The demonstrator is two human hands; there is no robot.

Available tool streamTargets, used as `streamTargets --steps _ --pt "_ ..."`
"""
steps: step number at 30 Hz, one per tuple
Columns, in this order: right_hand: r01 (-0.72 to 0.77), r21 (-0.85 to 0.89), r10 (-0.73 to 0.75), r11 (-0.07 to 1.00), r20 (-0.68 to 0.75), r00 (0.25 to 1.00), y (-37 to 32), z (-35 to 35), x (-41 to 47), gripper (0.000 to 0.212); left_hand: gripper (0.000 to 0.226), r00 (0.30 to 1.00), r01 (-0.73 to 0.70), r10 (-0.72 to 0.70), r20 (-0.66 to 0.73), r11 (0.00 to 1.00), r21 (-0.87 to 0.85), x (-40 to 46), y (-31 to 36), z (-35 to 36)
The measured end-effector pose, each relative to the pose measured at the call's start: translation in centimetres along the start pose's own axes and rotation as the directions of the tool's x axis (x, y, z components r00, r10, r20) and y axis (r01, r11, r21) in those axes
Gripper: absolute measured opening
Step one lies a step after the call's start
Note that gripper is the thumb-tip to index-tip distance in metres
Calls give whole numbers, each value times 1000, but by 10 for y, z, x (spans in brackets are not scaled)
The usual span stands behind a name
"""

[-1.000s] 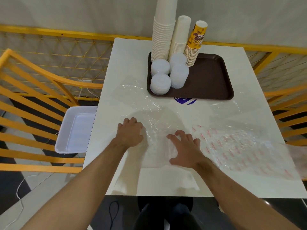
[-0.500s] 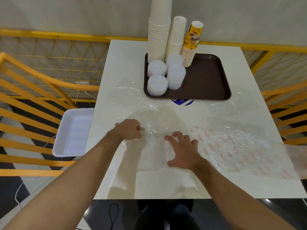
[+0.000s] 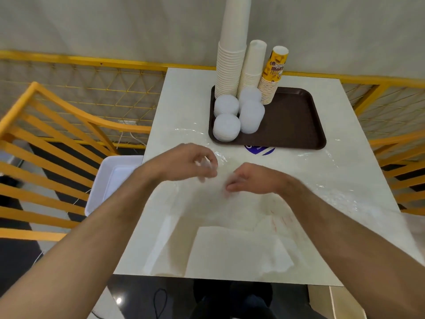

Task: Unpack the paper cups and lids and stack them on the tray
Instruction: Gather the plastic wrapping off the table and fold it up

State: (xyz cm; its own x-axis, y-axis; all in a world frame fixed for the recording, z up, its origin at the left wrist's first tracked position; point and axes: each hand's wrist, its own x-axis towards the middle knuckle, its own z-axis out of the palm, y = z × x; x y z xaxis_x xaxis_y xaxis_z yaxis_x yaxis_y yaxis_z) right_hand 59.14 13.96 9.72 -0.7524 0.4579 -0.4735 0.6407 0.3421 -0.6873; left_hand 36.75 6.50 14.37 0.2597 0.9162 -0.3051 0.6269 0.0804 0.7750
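Note:
On the brown tray (image 3: 296,120) at the table's far side stand a tall stack of white cups (image 3: 231,65), a shorter white stack (image 3: 251,65) and a yellow printed stack (image 3: 273,74). Several piles of white lids (image 3: 226,127) sit in front of them. Clear plastic wrapping (image 3: 230,210) lies crumpled over the table's middle. My left hand (image 3: 186,163) and my right hand (image 3: 250,179) are raised close together above the table, fingers curled, each gripping the clear wrapping, which is blurred.
A white tub (image 3: 115,180) sits below the table's left edge. Yellow railings (image 3: 57,134) flank the table on both sides. More clear wrap with red print (image 3: 340,192) trails to the right. A blue logo (image 3: 259,149) shows near the tray.
Both hands lifted off the table and drew together, gathering the clear wrapping upward. The red-printed part of the wrap slid left toward the hands.

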Motion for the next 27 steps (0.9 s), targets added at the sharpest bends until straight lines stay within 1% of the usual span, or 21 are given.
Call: streamTargets --steps 1,2,3,4,5,6,7,8,9,10,11,13,14,15,16,18,21,23,25,27 --pt "2 102 -3 995 12 1000 -4 -7 -5 17 21 998 27 -37 -50 982 -186 -6 -2 -7" --pt "-2 196 -1 981 13 1000 -8 -14 -13 17 33 991 54 -98 -92 916 -399 -12 -8 -13" --pt "9 291 -7 957 -7 1000 -12 -21 -20 17 48 981 63 -160 -110 801 -596 -18 -18 -16" --pt "30 395 -13 918 -46 999 -14 -26 -28 17 63 974 66 -204 -100 677 -733 -24 -29 -13" --pt "54 510 -7 859 -92 996 -17 -30 -34 16 76 973 70 -218 -71 576 -815 -27 -38 -5" --pt "72 611 14 788 -135 991 -18 -34 -39 16 86 980 72 -196 -31 500 -863 -30 -43 6" --pt "84 687 41 722 -164 986 -19 -38 -42 16 94 989 80 -149 15 439 -895 -30 -42 18" --pt "93 735 67 671 -185 980 -20 -40 -44 17 100 995 80 -91 47 402 -912 -30 -35 29" --pt "96 772 90 628 -195 977 -22 -42 -47 18 102 998 58 -40 46 388 -920 -27 -25 38" --pt "102 797 106 596 -203 973 -22 -43 -49 19 99 1000 25 -15 20 396 -918 -23 -12 45" --pt "109 811 118 575 -213 970 -23 -43 -51 20 87 999 -17 -29 -32 427 -904 -20 3 49" --pt "134 821 134 554 -246 960 -23 -45 -56 24 48 980 -100 -101 -170 490 -866 -13 28 52" --pt "155 826 138 542 -269 953 -22 -46 -59 26 34 967 -116 -139 -214 506 -855 -9 36 52" --pt "179 827 136 533 -292 947 -21 -46 -62 27 26 958 -130 -157 -241 512 -849 -7 40 51" --pt "202 824 129 530 -314 941 -20 -47 -64 28 22 953 -139 -164 -255 511 -848 -6 42 50" --pt "237 810 113 536 -347 931 -20 -48 -68 25 23 953 -148 -157 -259 506 -850 -5 47 47" --pt "286 791 104 541 -401 910 -22 -48 -73 22 26 960 -149 -142 -239 462 -874 -4 54 44" --pt "306 782 107 544 -426 898 -24 -48 -76 27 28 965 -148 -133 -226 434 -889 -4 59 43" --pt "301 780 103 549 -420 902 -25 -50 -80 30 29 967 -149 -128 -221 417 -896 -4 62 42" --pt "267 791 83 550 -370 925 -24 -54 -86 29 30 970 -145 -121 -212 416 -898 -5 62 40"
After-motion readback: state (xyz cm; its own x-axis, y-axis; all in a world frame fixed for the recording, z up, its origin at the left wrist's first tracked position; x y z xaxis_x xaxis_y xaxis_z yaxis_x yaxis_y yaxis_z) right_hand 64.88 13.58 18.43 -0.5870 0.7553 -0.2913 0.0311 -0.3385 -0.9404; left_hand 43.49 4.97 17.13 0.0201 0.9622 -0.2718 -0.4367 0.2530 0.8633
